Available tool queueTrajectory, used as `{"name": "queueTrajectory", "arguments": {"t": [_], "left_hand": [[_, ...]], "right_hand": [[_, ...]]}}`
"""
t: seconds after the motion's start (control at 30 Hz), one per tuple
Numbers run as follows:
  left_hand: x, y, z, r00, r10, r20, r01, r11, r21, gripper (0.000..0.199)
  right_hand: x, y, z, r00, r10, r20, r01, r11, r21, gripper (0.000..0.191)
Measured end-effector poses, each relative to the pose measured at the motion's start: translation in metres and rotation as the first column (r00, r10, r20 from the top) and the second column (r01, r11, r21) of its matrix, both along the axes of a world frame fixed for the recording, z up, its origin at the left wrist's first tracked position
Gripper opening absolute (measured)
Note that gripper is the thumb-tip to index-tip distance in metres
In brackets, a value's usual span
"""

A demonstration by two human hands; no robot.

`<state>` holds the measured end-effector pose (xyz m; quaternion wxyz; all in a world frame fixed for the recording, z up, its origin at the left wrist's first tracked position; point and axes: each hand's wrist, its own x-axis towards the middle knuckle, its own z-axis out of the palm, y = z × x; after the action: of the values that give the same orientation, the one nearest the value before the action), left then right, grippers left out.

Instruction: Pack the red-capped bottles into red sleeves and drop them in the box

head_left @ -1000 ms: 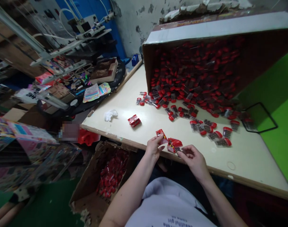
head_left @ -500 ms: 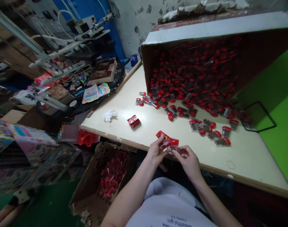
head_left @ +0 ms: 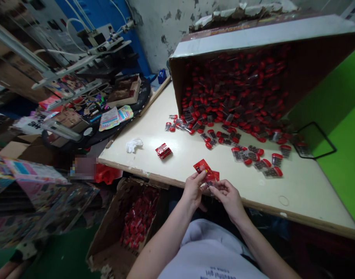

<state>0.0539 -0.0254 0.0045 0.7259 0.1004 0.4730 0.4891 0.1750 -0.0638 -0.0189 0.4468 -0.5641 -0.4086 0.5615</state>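
Note:
At the table's front edge, my left hand (head_left: pixel 194 186) pinches a red printed card (head_left: pixel 201 166) between thumb and fingers. A second red piece (head_left: pixel 215 175) shows just behind it. My right hand (head_left: pixel 228 197) is closed, its thumb and fingertips on a small clear pack with dark contents (head_left: pixel 210 184), close against the left fingers. Fingers partly hide this pack. A bundle of red printed cards (head_left: pixel 163 151) lies to the left on the table. Several clear packs with red tops and dark pieces (head_left: pixel 264 164) lie beyond my right hand.
A large carton (head_left: pixel 177 77) on its side spills many red-topped packs onto the table (head_left: pixel 305 193). Crumpled white tissue (head_left: pixel 134 145) and a rubber band (head_left: pixel 283 200) lie there. Below the edge, an open carton (head_left: pixel 107 232) contains red packs (head_left: pixel 138 221). A machine (head_left: pixel 87 58) stands left.
The red card in my left hand has turned more upright, with its printed face showing more. My hands stay close together, and the view has shifted slightly.

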Motion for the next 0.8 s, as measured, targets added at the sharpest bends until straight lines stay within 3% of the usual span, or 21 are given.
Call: {"name": "queueTrajectory", "arguments": {"t": [0.23,0.47,0.6,0.7,0.8], "left_hand": [[0.000,-0.004,-0.002,0.992,-0.118,-0.045,0.120,0.992,0.031,0.039],[-0.010,0.000,-0.001,0.968,-0.234,-0.091,0.242,0.966,0.095,0.040],[-0.013,-0.001,-0.001,0.964,-0.260,-0.060,0.265,0.958,0.108,0.038],[-0.011,-0.002,-0.002,0.969,-0.243,-0.037,0.246,0.966,0.077,0.036],[-0.007,-0.005,-0.004,0.979,-0.189,-0.072,0.192,0.980,0.043,0.035]], "right_hand": [[0.000,0.001,-0.004,1.000,0.014,-0.006,-0.013,0.999,0.033,0.028],[0.009,0.004,-0.004,0.989,0.056,0.139,-0.067,0.995,0.077,0.026],[0.008,0.005,0.002,0.995,0.101,-0.009,-0.101,0.995,0.000,0.028],[0.003,0.005,0.005,0.990,0.065,-0.125,-0.076,0.994,-0.080,0.031],[0.000,0.004,0.003,0.993,0.037,-0.116,-0.045,0.997,-0.063,0.030]]}}
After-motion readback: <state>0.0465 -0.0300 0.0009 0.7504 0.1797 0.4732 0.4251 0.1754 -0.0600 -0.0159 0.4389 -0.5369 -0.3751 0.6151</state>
